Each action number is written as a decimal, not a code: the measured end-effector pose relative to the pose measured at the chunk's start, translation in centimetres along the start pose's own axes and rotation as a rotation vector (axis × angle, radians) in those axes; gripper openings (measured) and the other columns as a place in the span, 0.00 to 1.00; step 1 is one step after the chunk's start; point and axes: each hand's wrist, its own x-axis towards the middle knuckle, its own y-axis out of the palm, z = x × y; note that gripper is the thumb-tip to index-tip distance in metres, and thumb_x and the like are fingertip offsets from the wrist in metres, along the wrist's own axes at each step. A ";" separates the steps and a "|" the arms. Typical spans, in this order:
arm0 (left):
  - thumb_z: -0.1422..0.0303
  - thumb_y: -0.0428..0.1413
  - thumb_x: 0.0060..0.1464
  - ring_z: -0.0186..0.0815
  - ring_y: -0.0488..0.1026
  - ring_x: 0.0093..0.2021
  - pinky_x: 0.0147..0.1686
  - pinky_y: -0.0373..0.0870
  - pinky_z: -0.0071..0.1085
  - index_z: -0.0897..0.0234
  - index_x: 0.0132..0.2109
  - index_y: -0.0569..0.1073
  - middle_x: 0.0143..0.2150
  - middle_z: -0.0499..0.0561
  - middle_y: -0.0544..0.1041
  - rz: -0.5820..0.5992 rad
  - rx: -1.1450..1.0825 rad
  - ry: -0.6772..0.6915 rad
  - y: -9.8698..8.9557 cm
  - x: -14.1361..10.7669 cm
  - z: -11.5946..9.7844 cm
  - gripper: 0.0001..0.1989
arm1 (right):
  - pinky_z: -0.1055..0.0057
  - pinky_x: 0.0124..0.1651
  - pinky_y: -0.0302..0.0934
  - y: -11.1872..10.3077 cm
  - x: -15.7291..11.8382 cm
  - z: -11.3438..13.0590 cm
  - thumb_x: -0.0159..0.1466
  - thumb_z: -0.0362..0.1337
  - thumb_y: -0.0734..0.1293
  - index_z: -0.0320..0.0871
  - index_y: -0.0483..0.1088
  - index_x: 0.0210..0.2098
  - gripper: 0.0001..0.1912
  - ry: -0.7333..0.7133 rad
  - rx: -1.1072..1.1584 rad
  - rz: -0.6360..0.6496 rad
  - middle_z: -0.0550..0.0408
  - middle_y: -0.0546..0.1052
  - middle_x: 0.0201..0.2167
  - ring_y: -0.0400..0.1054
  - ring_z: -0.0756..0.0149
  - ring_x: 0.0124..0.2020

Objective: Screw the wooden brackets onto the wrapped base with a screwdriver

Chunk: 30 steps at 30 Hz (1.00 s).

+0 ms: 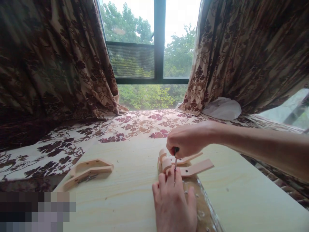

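Observation:
My right hand (187, 138) is closed around the dark handle of a screwdriver (175, 161). Its thin metal shaft points down between the fingers of my left hand (172, 201). That hand lies palm down with fingers stretched forward and the thumb apart, resting on a brown board (202, 206) with a shiny, clear-looking edge. Just beyond the fingertips are pale wooden pieces: a curved one (166, 163) and a flat angled strip (198, 168) with a dark hole. Where the screwdriver's tip meets the work is hidden by my fingers.
Two angled wooden pieces (90, 170) with small holes lie at the left of the pale wooden tabletop (125, 199), small dark metal bits beside them. Behind the tabletop spreads floral fabric (135, 124). A white bag (222, 108) sits by the right curtain (210, 58), near the window.

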 end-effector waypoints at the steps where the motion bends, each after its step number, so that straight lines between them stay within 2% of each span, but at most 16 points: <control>1: 0.67 0.48 0.54 0.44 0.65 0.51 0.49 0.61 0.44 0.63 0.56 0.68 0.59 0.50 0.69 0.006 -0.002 -0.002 0.0 0.0 0.0 0.22 | 0.73 0.28 0.51 0.1 0.2 -0.1 0.54 0.32 0.64 0.37 0.77 0.37 0.13 0.018 0.031 0.011 0.52 0.75 0.28 0.60 0.70 0.26; 6: 0.67 0.48 0.54 0.44 0.64 0.51 0.49 0.60 0.44 0.62 0.57 0.68 0.59 0.49 0.69 0.018 0.008 -0.005 -0.1 -0.1 0.0 0.22 | 0.72 0.27 0.50 0.4 0.7 -0.4 0.59 0.40 0.63 0.33 0.77 0.36 0.17 0.156 0.078 0.073 0.51 0.74 0.24 0.58 0.71 0.23; 9: 0.66 0.48 0.55 0.45 0.64 0.51 0.49 0.60 0.44 0.62 0.57 0.68 0.59 0.49 0.69 0.011 0.013 0.002 -0.1 -0.1 0.0 0.22 | 0.72 0.27 0.51 0.1 0.4 -0.2 0.58 0.43 0.64 0.34 0.77 0.40 0.19 0.168 0.065 0.074 0.50 0.75 0.27 0.60 0.69 0.26; 13: 0.66 0.49 0.54 0.45 0.64 0.51 0.50 0.60 0.43 0.62 0.57 0.68 0.59 0.48 0.69 0.004 0.001 0.004 -0.1 -0.1 0.1 0.22 | 0.73 0.30 0.54 -0.7 -0.8 0.3 0.52 0.36 0.68 0.39 0.73 0.47 0.22 0.150 0.048 0.082 0.50 0.75 0.36 0.63 0.67 0.31; 16: 0.66 0.49 0.54 0.45 0.64 0.51 0.49 0.60 0.44 0.63 0.57 0.68 0.58 0.49 0.69 0.006 -0.019 -0.002 -0.1 -0.1 0.1 0.23 | 0.74 0.32 0.54 -0.7 -1.2 0.2 0.54 0.30 0.64 0.39 0.75 0.43 0.17 0.084 0.070 0.044 0.52 0.76 0.34 0.64 0.69 0.31; 19: 0.67 0.49 0.54 0.44 0.64 0.51 0.49 0.60 0.43 0.63 0.57 0.68 0.59 0.49 0.69 0.006 -0.023 -0.007 0.1 -0.1 0.1 0.23 | 0.75 0.32 0.54 -0.3 -0.8 -0.2 0.55 0.30 0.64 0.39 0.76 0.41 0.15 0.045 0.106 0.004 0.53 0.76 0.32 0.63 0.70 0.30; 26: 0.66 0.48 0.55 0.44 0.63 0.51 0.48 0.59 0.44 0.64 0.57 0.68 0.59 0.48 0.69 0.047 -0.044 -0.019 -0.1 0.0 0.0 0.23 | 0.76 0.27 0.53 0.5 0.5 -1.3 0.57 0.37 0.66 0.34 0.77 0.39 0.14 0.179 0.277 0.032 0.52 0.76 0.28 0.63 0.72 0.27; 30: 0.66 0.47 0.55 0.44 0.63 0.51 0.49 0.59 0.45 0.64 0.57 0.67 0.59 0.47 0.69 0.048 -0.048 -0.031 -0.2 0.1 -0.1 0.23 | 0.76 0.28 0.53 0.5 0.6 -1.1 0.57 0.36 0.66 0.34 0.77 0.39 0.14 0.182 0.304 0.029 0.53 0.76 0.28 0.63 0.72 0.27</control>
